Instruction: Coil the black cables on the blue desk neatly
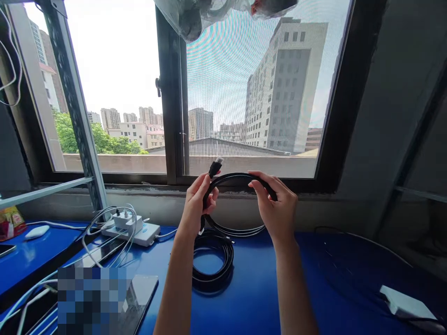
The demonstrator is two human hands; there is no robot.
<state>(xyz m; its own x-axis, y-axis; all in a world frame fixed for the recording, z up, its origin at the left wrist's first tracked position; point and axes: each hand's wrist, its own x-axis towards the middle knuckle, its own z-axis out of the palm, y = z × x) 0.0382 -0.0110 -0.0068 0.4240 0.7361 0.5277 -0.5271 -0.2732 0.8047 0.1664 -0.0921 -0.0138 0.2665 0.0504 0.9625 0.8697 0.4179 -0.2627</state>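
Note:
A looped black cable [234,176] is held up between my two hands, above the blue table. My left hand [196,201] is closed round the left side of the loop, and the cable's plug [215,166], with a pale metallic end, sticks up past the thumb. My right hand [277,204] grips the loop's upper right side between thumb and fingers. The lower part of the loop hangs between the hands. Below, a second coil of black cable [228,265] lies on the table, partly hidden by my left forearm.
A white power strip [146,234] with adapters and tangled white cables [131,211] is at left. Near it lies a dark tablet [145,293], partly blurred out. A white box [407,304] sits at right on the blue table [251,298]. A metal rack post [75,102] rises before the window.

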